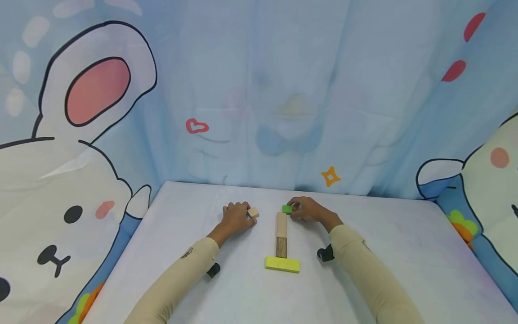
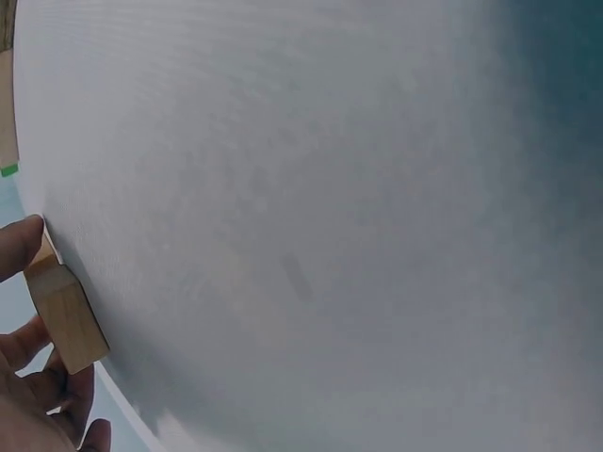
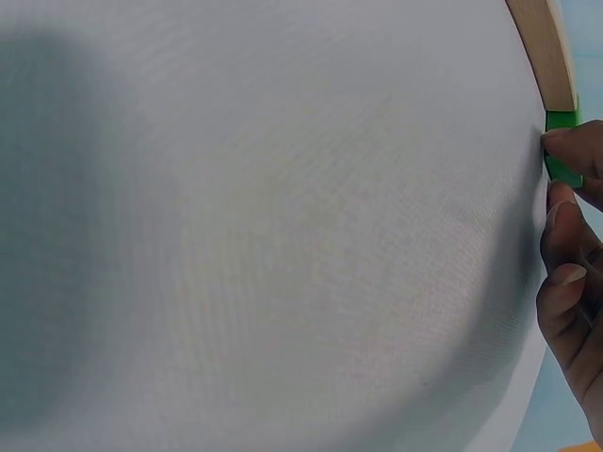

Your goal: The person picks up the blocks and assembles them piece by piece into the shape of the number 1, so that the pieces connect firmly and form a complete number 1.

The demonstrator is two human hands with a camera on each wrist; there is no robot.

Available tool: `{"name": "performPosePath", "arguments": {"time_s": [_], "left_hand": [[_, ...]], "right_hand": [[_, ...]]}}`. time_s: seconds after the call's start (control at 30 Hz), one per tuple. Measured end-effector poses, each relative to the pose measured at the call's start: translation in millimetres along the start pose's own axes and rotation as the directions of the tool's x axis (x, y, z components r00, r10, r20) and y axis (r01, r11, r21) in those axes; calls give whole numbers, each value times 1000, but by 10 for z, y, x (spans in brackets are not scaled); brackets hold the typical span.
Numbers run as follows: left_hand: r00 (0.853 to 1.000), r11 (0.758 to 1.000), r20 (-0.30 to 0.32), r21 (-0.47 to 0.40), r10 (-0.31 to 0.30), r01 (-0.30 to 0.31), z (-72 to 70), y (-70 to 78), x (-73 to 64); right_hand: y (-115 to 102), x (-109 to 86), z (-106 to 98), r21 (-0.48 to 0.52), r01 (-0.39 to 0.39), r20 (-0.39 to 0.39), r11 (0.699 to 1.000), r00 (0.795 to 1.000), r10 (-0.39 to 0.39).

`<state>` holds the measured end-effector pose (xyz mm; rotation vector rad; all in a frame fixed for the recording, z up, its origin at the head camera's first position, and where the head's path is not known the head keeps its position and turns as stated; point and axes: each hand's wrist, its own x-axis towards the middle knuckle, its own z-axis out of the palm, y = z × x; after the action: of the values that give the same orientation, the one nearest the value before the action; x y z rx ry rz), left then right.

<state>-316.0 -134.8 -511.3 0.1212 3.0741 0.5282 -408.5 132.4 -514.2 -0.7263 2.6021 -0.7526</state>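
Note:
In the head view my left hand [image 1: 236,218] pinches a small plain wooden block [image 1: 253,212] between thumb and fingers, left of a row of blocks. The left wrist view shows that wooden block [image 2: 71,325] from close by, angular and pale brown. My right hand [image 1: 308,209] pinches a green block [image 1: 287,209] at the far end of the row. In the right wrist view the green block [image 3: 562,171] meets the end of a pale wooden block [image 3: 546,56]. Nearer to me, the row continues with the pale block [image 1: 281,224], then a darker brown block [image 1: 281,247].
A yellow block [image 1: 282,264] lies crosswise at the row's near end, on a white-covered table [image 1: 243,297]. Behind the table hangs a blue printed curtain [image 1: 283,148]. Black wrist devices [image 1: 325,254] sit under both forearms.

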Motion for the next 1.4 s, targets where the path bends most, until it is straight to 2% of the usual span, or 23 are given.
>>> {"name": "performPosePath", "arguments": {"time_s": [0.53,0.77,1.4], "left_hand": [[1000,1000,-8,-12,5,-5,-24,45,0],[1000,1000,-28,10,5,-5,1,54,19],[999,1000,-45,-1,9,-9,36,29,36]], "right_hand": [[-12,-4,2,-11,-12,5,1000,1000,12],[-20,-19,3,-32,-16,2,999,1000,17],[-63,-34,0,-12,-34,-1,999,999,34]]}}
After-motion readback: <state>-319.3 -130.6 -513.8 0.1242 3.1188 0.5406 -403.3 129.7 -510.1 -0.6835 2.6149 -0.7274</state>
